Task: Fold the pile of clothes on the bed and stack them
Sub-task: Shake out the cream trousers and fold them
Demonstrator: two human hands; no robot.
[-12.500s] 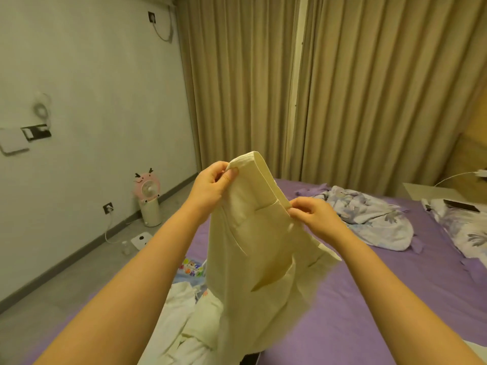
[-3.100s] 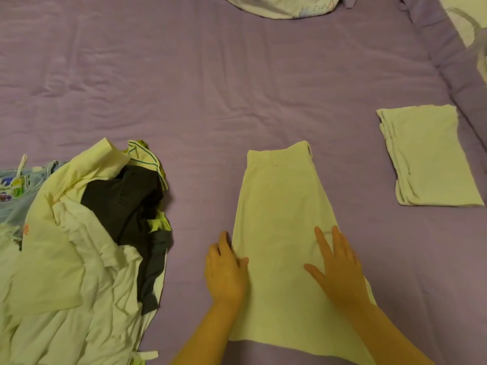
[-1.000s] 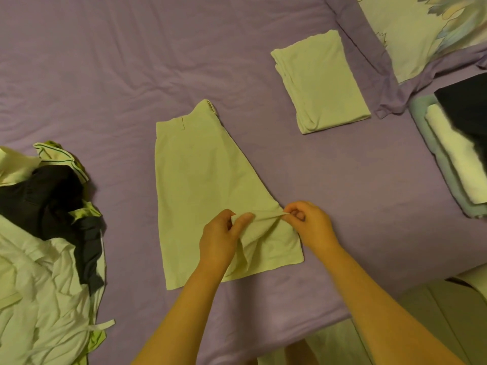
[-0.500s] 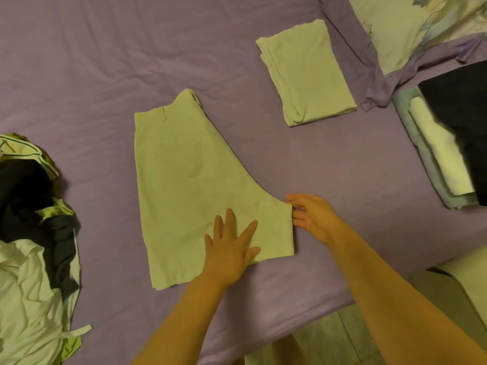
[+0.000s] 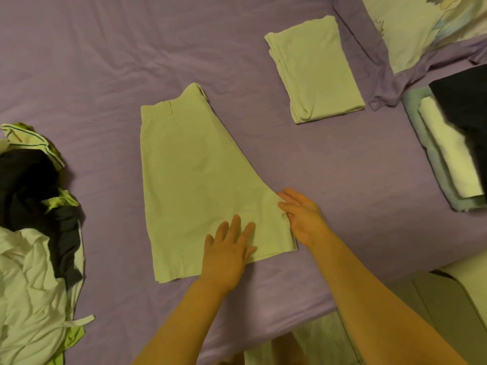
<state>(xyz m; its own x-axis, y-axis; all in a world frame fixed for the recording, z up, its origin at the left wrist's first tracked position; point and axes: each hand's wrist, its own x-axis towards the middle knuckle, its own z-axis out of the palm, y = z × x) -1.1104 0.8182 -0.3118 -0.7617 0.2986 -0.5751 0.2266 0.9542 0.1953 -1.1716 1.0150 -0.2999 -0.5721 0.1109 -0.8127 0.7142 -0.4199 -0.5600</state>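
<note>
My left hand (image 5: 226, 255) lies flat, fingers straight, on the near hem of the pale shorts (image 5: 200, 180), and my right hand (image 5: 300, 217) rests open against their right edge. They lie halved lengthwise in mid-frame on the bed (image 5: 79, 61), so I judge the cross-fold is left. At the left edge the pile (image 5: 34, 233) waits unfolded. Upper right, one folded piece (image 5: 316, 72) lies alone; far right a stack (image 5: 448, 154) sits, nothing between.

A floral pillow (image 5: 411, 25) lies at the purple sheet's (image 5: 105, 48) far right corner.
</note>
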